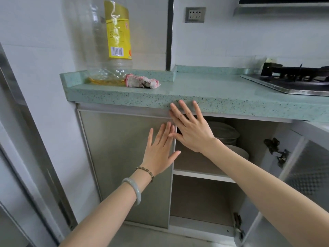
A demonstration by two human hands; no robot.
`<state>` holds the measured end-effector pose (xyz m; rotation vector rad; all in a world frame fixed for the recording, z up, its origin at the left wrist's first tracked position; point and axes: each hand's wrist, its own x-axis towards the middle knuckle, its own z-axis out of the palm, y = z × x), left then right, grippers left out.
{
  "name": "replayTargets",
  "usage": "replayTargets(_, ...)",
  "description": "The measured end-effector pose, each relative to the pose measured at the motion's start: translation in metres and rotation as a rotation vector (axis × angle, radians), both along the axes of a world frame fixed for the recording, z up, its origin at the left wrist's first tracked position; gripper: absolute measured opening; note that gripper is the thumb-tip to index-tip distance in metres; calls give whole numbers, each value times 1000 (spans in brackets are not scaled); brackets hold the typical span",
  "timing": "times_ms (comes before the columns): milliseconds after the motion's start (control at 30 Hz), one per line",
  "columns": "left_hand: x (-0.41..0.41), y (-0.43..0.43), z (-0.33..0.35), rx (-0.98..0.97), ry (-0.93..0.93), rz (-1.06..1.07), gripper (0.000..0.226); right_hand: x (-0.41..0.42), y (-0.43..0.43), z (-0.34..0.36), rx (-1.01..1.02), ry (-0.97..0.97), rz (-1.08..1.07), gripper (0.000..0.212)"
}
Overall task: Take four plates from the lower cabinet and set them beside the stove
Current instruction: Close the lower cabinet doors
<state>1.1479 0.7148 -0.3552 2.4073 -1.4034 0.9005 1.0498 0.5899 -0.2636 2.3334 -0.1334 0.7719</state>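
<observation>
Both forearms reached forward toward the lower cabinet (204,196), the left wrist wearing a pale bangle (135,191) and a bead bracelet (145,171). Beyond them the left grip (161,148) lay open, fingers straight, over the cabinet's closed left door (124,157), holding nothing; whether it touched the panel could not be told. The right grip (190,129), also open and empty with fingers spread, was raised across the cabinet's open right half, its fingertips against the front edge of the bench (213,86) above the cabinet. Inside the cabinet, on its upper shelf behind that hand, sat the plates (226,132), white and stacked, with more pale dishes just below them; none had been lifted. They looked like glazed ceramic, so likely stiff, fairly heavy as a stack of four, slick and breakable; taking them by opposite rims, or with one hand under the stack, seemed safest. Swung out on the cabinet's right was its open door (306,168). Above the cabinet's left side stood a large clear oil bottle (114,41) with a yellow label and a barcode, its print too small to read, and a crumpled cloth (142,82). Above and right of the cabinet lay the stove (293,79).
</observation>
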Motion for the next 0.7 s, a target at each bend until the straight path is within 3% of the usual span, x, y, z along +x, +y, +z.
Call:
replayTargets(200, -11, 17, 12, -72, 48, -60, 83, -16, 10, 12, 85, 83, 43, 59)
replayTargets(367, -35, 28, 21, -152, 127, -65, 90, -59, 24, 24, 316, 86, 130, 67)
replayTargets(500, -72, 23, 24, -233, 161, -208, 95, -113, 38, 39, 434, 83, 108, 72)
replayTargets(700, -155, -1, 22, -254, 180, -497, 95, -215, 49, 49, 434, -52, 16, 71)
